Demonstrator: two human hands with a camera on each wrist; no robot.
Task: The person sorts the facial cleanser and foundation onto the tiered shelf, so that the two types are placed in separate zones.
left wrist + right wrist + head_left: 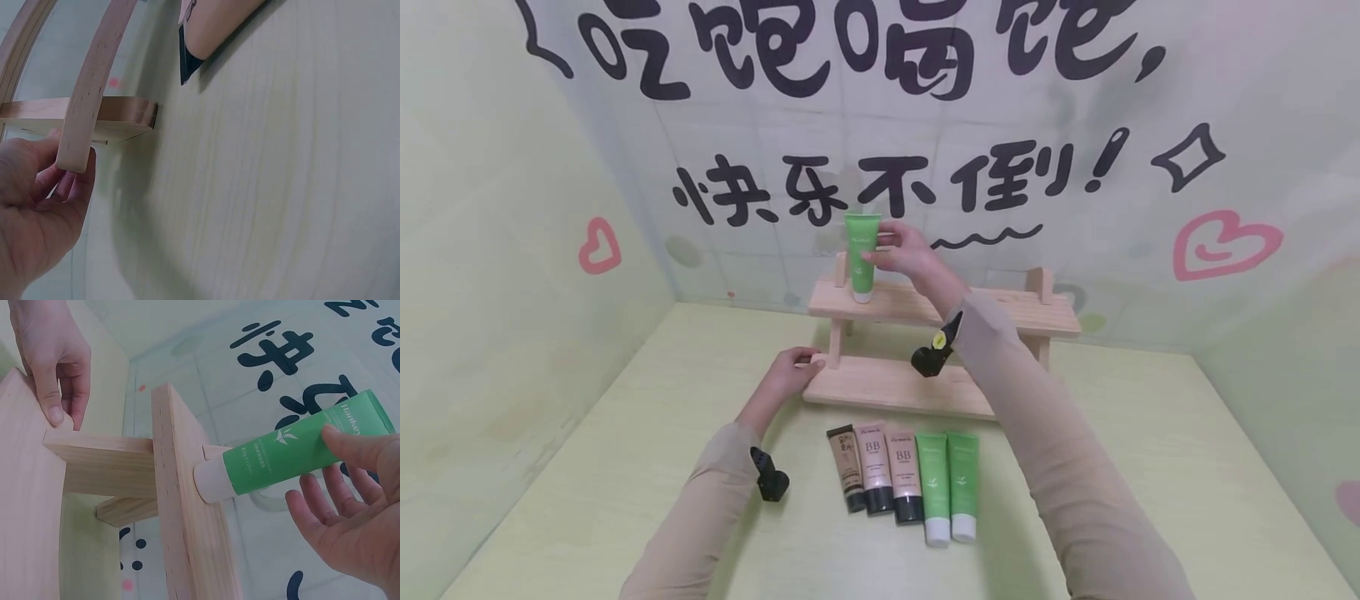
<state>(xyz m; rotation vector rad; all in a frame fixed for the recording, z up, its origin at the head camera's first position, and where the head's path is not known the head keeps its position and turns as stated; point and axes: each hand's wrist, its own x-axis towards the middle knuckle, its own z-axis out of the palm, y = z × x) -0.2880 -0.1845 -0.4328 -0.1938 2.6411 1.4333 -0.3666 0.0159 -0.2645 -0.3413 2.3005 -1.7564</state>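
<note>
A two-tier wooden display rack (910, 385) stands on the table. My right hand (904, 250) pinches a green squeeze tube (862, 250) between thumb and fingers. Cap down, the tube stands at the left end of the upper shelf; its white cap (212, 479) touches the board in the right wrist view. My left hand (792, 371) grips the left end of the lower shelf, with the thumb (55, 412) on the board. The left wrist view shows that hand (47, 206) around the shelf's end, some fingers partly hidden behind the wood.
In front of the rack several tubes lie side by side: a brown tube (847, 467), two pink BB cream tubes (874, 467) and two green tubes (933, 483). Behind the rack hangs a printed wall sheet (760, 275). A black wrist camera (932, 358) sits on the right wrist.
</note>
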